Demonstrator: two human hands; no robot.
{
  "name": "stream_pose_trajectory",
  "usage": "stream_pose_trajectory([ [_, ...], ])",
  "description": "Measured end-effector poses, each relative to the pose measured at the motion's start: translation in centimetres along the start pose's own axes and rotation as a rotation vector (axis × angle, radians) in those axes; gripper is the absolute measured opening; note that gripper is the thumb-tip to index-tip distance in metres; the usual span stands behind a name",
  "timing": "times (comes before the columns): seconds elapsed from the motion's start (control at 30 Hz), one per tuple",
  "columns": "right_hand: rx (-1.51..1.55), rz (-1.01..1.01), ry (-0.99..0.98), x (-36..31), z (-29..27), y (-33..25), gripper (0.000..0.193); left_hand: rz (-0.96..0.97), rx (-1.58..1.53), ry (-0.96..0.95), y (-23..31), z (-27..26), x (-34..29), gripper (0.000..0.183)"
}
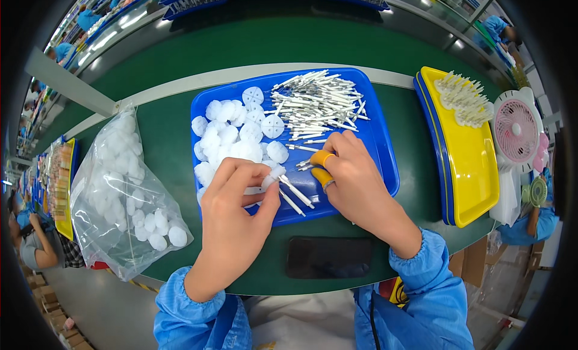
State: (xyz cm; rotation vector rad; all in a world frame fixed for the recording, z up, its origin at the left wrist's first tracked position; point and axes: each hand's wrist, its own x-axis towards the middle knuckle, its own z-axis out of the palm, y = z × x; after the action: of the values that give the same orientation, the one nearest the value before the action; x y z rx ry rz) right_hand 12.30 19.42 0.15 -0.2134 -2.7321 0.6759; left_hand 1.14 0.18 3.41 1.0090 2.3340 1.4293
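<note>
A blue tray (376, 160) holds a heap of translucent white discs (226, 139) on its left and a pile of thin white rods with metallic ends (319, 100) on its right. Over the tray's near side, my left hand (232, 214) pinches a white disc (274, 173) between thumb and fingers. Several rods (296, 192) stick out from this disc toward the lower right. My right hand (361, 178), wearing yellow finger cots (322, 169) on two fingers, is closed on a few rods (304, 165) just right of the disc; their far ends are hidden by the fingers.
Left of the tray lies a clear plastic bag (129, 199) of white discs. On the right, stacked trays (475, 193), yellow on top, carry filled discs; a pink fan (516, 130) stands beyond. A black phone (329, 257) lies near the front edge. Co-workers sit at both sides.
</note>
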Motion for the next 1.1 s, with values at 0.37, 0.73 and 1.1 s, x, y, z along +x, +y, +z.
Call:
stream_pose_trajectory([
  [0.37,0.506,0.022,-0.008,-1.2,-3.2,-3.7,0.041,-0.182,-0.196,-0.082,-0.1,-0.7,0.2,0.016],
  [0.73,0.286,-0.099,-0.011,-1.2,-2.7,-2.5,0.048,-0.051,-0.127,-0.082,-0.1,-0.4,0.1,0.015],
  [1.1,0.269,-0.1,-0.034,-1.4,-1.6,-3.6,0.043,0.107,0.003,-0.069,-0.3,0.3,-0.3,0.012],
])
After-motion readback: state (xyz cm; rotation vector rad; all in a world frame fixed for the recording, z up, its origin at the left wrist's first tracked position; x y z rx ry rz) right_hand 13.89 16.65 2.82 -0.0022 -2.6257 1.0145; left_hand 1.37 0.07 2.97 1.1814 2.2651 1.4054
